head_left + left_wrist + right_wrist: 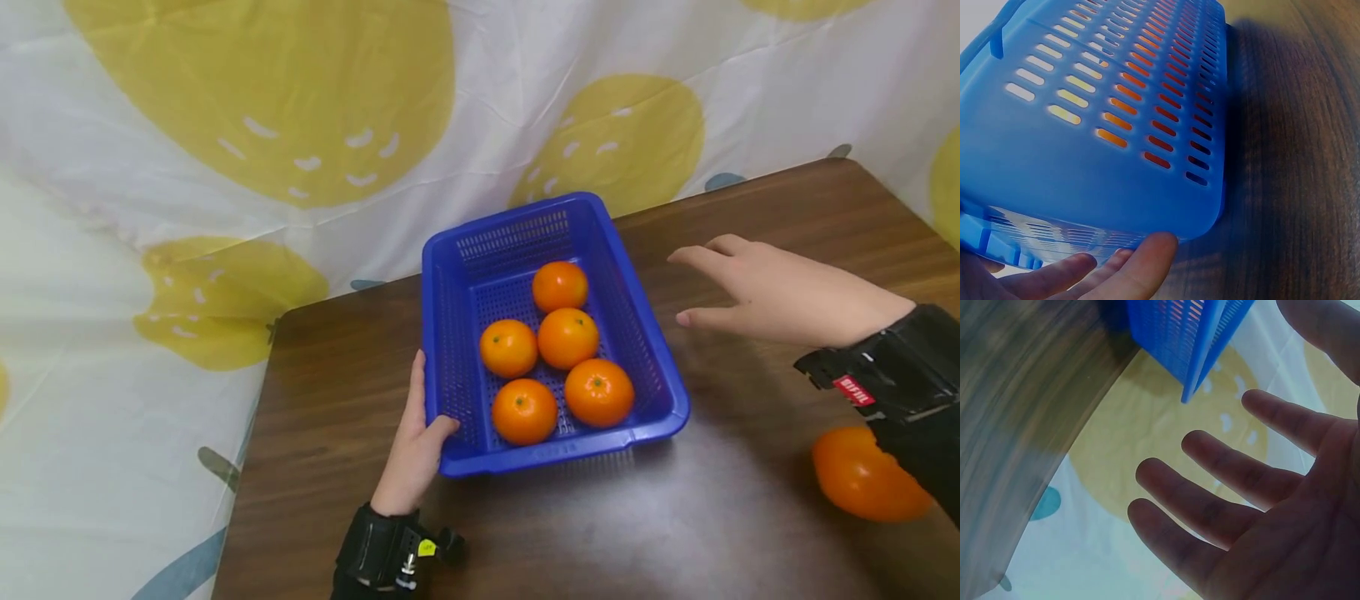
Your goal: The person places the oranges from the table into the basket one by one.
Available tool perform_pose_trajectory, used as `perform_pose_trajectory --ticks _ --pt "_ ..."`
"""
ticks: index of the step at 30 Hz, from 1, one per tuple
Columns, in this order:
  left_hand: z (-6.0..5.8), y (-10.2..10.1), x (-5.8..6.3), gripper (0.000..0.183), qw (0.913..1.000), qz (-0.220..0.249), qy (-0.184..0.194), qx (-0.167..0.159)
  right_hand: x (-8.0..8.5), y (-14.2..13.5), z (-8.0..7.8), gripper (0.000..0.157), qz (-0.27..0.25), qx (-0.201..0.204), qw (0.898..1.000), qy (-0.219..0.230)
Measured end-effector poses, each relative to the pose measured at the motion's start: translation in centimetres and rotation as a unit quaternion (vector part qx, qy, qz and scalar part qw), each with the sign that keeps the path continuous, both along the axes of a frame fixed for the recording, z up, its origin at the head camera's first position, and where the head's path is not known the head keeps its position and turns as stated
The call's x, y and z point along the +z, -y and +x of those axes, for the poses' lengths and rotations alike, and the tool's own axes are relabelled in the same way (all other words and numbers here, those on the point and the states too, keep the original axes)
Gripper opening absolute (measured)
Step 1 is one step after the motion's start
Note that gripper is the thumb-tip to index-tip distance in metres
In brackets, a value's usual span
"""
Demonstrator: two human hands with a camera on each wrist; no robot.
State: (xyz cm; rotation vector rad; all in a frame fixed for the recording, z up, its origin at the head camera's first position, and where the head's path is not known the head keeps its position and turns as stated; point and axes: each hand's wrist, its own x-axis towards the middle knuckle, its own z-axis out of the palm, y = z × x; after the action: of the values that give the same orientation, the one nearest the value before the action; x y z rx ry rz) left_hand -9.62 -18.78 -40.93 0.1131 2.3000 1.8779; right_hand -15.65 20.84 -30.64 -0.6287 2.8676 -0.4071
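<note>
A blue plastic basket (555, 452) with slotted walls holds several oranges (568, 337). My left hand (412, 446) grips its near left side, the thumb over the rim and the fingers along the outer wall. In the left wrist view, fingertips (1154, 256) lie by a lower corner of the basket's perforated wall (1085, 181). To the right of the basket, my right hand (787, 292) hovers above the table with fingers spread and nothing in it. The right wrist view shows those fingers apart from the basket corner (1191, 362).
Another orange (862, 479) lies on the brown wooden table (322, 433) at the right, partly hidden by my right forearm. Behind the table's far edge hangs a white cloth (480, 108) with yellow fruit shapes.
</note>
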Motion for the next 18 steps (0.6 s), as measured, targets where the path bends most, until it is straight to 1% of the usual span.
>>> perform_pose_trajectory --ticks 9,18 --pt "-0.1 0.1 -0.3 0.088 1.0000 0.006 -0.002 -0.001 -1.6 -1.9 2.3 0.086 0.008 -0.009 1.000 -0.021" --pt "-0.2 0.0 -0.2 0.088 1.0000 0.004 0.007 0.002 -3.0 -4.2 5.4 0.076 0.006 -0.029 0.999 -0.033"
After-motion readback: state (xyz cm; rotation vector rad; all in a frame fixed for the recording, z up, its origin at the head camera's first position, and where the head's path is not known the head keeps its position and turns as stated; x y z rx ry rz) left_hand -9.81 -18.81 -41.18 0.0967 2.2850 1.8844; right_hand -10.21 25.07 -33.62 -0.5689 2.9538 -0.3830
